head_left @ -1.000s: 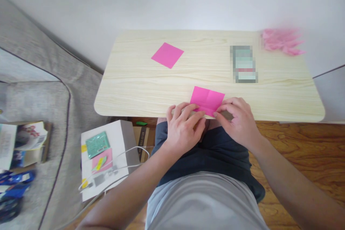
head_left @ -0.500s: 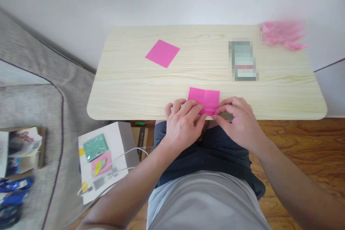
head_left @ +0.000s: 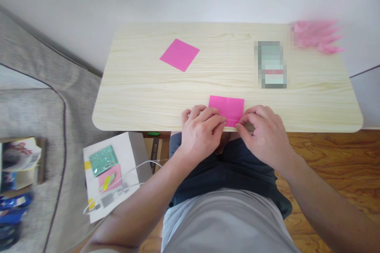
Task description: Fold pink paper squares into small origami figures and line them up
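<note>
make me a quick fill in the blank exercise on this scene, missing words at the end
1. The left hand and right hand both touch a creased sheet coloured ____.
2. In the picture, the pixelated item lies to the ____ of the flat sheet.
3. The green packet rests on a ____ box.

Missing words: pink; right; white

Soft, even light brightened the table (head_left: pixel 133 87), leaving faint shadows. Coarse pixels masked a rectangular object (head_left: pixel 272 65) on the table's right half; the pink bundle (head_left: pixel 316 37) at its far right corner looked smeared. Glare flecked the green packet (head_left: pixel 103 160) below the table's left end.
</note>
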